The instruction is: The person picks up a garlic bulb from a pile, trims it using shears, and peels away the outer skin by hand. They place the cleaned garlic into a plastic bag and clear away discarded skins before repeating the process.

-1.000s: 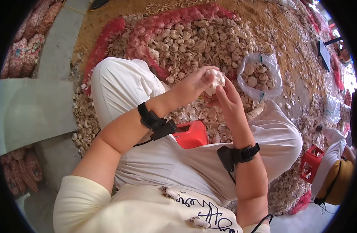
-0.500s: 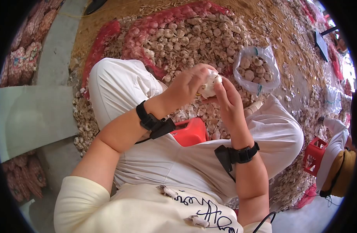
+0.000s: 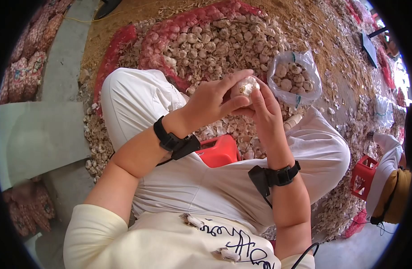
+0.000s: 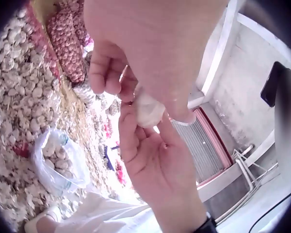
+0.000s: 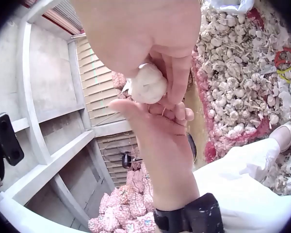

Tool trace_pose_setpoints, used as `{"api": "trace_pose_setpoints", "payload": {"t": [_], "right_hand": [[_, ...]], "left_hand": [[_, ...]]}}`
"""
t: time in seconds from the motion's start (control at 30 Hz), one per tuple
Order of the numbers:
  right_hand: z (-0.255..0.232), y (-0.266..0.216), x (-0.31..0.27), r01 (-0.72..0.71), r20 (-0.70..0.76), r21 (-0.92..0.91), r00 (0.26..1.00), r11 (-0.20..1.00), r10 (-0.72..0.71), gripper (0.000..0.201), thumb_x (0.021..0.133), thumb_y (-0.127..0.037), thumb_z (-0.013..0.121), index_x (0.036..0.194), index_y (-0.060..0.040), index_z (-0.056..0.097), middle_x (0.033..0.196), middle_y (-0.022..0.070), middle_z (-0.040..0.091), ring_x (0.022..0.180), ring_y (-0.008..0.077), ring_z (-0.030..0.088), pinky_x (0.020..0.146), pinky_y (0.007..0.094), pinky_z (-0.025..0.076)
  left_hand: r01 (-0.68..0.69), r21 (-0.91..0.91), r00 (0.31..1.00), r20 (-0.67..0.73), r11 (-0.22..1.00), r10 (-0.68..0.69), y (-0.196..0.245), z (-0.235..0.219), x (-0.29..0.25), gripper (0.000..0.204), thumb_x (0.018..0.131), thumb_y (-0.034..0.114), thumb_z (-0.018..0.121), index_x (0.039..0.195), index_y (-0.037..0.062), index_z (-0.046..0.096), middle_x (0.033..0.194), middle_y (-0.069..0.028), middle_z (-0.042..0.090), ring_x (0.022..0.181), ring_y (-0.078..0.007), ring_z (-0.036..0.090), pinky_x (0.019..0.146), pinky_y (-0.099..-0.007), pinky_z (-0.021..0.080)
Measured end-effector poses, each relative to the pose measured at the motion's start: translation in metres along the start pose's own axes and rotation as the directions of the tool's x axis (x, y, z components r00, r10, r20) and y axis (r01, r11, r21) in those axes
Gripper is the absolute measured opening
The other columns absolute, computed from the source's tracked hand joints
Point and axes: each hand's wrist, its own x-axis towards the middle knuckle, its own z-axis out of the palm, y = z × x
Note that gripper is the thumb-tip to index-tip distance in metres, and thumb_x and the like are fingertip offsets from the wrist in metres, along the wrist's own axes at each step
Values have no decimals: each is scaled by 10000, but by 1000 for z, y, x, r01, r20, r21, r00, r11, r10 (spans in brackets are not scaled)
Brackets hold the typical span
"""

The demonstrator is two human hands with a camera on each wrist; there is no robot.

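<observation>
A whitish garlic bulb [image 3: 245, 87] is between my two hands, above the skin-strewn floor. My right hand [image 3: 269, 117] grips it, the thumb lying on its near side. My left hand [image 3: 210, 101] is cupped beside it, with the index finger stretched along the far side and the thumb held straight below. In the right wrist view, the bulb [image 5: 149, 85] sits in the right hand's fingers, over the left hand's palm [image 5: 162, 136]. The left wrist view shows the left fingers [image 4: 106, 73] standing off from the bulb, partly bent.
A red net [image 3: 154, 49] lies around a heap of garlic bulbs [image 3: 215, 45]. Further right stands a clear plastic bag [image 3: 316, 92] with several bulbs. Between my legs is a red plastic stool [image 3: 221, 151]. Yellow-handled scissors [image 5: 288, 74] lie on the skins. Another person sits at the right.
The left hand, earlier closed over the bulb with its thumb, has loosened and spread its fingers. The bulb has turned in the right hand, so a yellowish spot faces me.
</observation>
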Motion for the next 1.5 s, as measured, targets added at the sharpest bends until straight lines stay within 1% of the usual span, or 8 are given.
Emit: {"api": "trace_pose_setpoints", "payload": {"t": [0.17,0.37,0.43,0.53,0.73,1.07,1.33,1.5], "right_hand": [[-7,0,-1,-56,69,134,997,989,47,447,1016,-279,400,1342,26,385,1127,133,581,941,216,636,752,342,576],[-6,0,-2,-49,125,198,992,979,25,438,1018,-277,391,1344,16,387,1108,143,592,898,231,650,719,330,570],[-5,-4,-2,-36,132,207,991,978,9,437,1018,-275,391,1347,12,385,1111,143,590,889,229,651,708,327,567],[-8,-8,-1,31,98,153,994,988,-46,435,1019,-268,389,1359,2,377,1125,139,583,870,218,648,700,324,563],[-10,-2,3,19,98,47,995,999,-24,424,1018,-239,394,1378,-15,368,1149,128,572,877,187,637,690,305,563],[-7,-7,-5,107,9,-607,992,788,-128,559,866,-249,676,1372,-147,461,1010,72,625,746,110,604,619,265,483],[-5,-10,-7,384,220,-886,842,260,-492,381,861,-68,616,1229,-167,593,829,85,607,655,244,616,581,322,488],[-3,-8,-4,414,166,-817,836,402,-524,269,832,-39,642,1090,-117,642,816,84,620,671,229,630,593,306,492]], "left_hand": [[-158,-248,974,-199,956,110,-9,14,4,365,988,282,497,1281,68,532,866,-9,605,733,-110,567,703,-270,490],[170,-411,955,-155,896,-253,-5,1,9,324,1004,256,460,1213,33,568,843,3,601,642,-44,464,602,-208,420],[487,-361,869,108,795,-483,-31,-6,13,407,1003,339,446,1214,12,565,957,-48,605,785,-77,543,709,-231,465],[145,-176,989,22,974,-143,-58,2,8,539,976,480,428,1213,19,577,1126,-119,596,1024,-153,572,876,-278,460],[168,-591,970,243,789,-25,-17,-5,6,812,853,509,627,1426,28,311,1297,-128,491,1199,-200,488,994,-331,405],[215,-602,977,121,769,-178,-17,6,4,767,777,257,780,1378,34,358,1212,-79,536,1105,-163,545,937,-321,466],[220,-561,975,136,798,-173,-11,6,4,792,747,72,785,1404,26,345,1197,-67,547,1080,-129,543,919,-291,474],[249,-459,968,110,853,-223,-2,4,4,777,751,71,782,1400,25,358,1185,-68,565,1045,-123,556,900,-275,478]]}}
